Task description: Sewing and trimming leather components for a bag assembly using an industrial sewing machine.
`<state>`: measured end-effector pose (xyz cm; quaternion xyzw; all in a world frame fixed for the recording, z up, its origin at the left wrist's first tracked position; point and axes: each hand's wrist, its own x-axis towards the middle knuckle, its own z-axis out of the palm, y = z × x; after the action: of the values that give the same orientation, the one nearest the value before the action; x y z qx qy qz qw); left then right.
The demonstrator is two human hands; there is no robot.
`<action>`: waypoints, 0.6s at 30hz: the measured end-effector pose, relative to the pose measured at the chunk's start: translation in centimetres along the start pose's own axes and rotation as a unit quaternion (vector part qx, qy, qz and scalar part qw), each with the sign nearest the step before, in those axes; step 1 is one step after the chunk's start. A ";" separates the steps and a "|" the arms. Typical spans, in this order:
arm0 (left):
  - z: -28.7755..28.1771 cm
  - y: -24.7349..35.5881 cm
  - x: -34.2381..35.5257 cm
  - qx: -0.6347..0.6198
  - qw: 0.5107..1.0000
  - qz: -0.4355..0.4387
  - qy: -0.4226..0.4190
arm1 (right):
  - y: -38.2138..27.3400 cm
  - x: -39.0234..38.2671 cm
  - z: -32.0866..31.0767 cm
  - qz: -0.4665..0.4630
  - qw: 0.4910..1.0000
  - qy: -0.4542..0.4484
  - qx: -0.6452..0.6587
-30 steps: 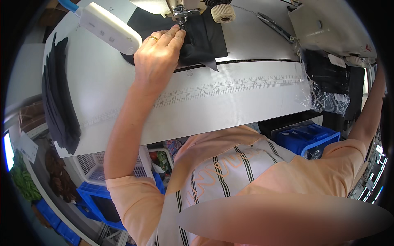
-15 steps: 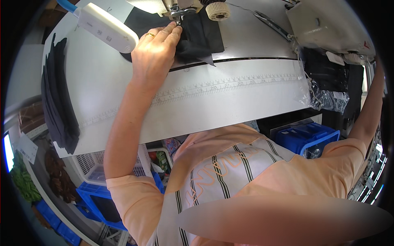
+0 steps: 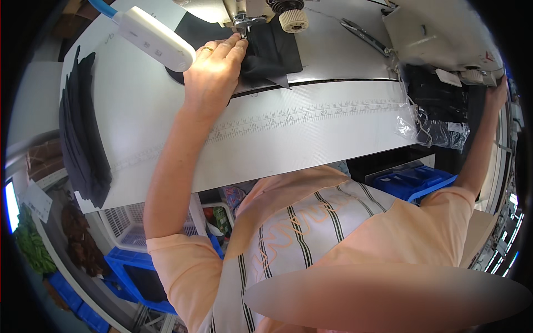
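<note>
My left hand [image 3: 214, 72] lies on black fabric [image 3: 272, 55] under the sewing machine. Its fingers are stretched out, their tips beside the presser foot [image 3: 243, 34]; a ring shows on one finger. The thumb is mostly hidden. A folded dark edge of the fabric lies to the right of the foot. My right hand [image 3: 498, 93] reaches up to the right end of the sewing machine [image 3: 444, 33]; its fingers are hidden at the picture's rim.
A white lamp [image 3: 155, 41] hangs over the table's left. Stacked dark cloth strips [image 3: 83, 127] drape at the left edge. Tweezers [image 3: 363, 36] lie right of the needle. A bagged black bundle [image 3: 441, 105] sits at the right. A white basket [image 3: 130, 227] and blue crates [image 3: 139, 277] stand below.
My right hand has come into sight at the machine's right end, and that arm has shifted left. My left hand stays on the fabric. The whole view has shifted slightly.
</note>
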<state>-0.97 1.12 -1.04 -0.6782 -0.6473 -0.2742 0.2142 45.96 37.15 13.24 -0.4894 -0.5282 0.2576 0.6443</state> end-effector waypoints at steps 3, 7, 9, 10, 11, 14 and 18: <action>-0.1 0.1 0.1 0.006 1.000 0.002 -0.005 | -0.5 -1.7 -0.2 0.077 0.994 0.011 0.074; -0.4 0.3 0.1 0.014 1.000 0.002 -0.010 | -1.1 1.2 0.1 0.091 0.994 -0.053 -0.029; -0.4 0.2 0.0 0.016 1.000 0.013 -0.012 | 0.2 2.3 0.2 0.087 0.996 -0.005 0.036; -0.3 0.1 -0.1 0.018 1.000 0.013 -0.011 | 1.1 2.4 0.0 0.039 0.995 0.049 0.079; -0.3 0.0 -0.2 0.027 0.999 0.021 -0.013 | 2.5 2.2 -0.1 0.042 0.987 0.067 0.139; -0.8 0.1 -0.3 0.034 0.999 0.025 -0.032 | 4.9 1.8 -1.2 -0.014 0.993 0.059 0.099; -5.2 2.4 -2.0 0.070 0.984 -0.012 -0.164 | 5.8 3.1 -2.4 -0.022 0.992 0.032 0.117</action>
<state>0.90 -3.98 1.77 -0.6896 -0.6991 -0.1164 0.1488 50.24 41.17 9.40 -0.4074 -0.4844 0.2879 0.7187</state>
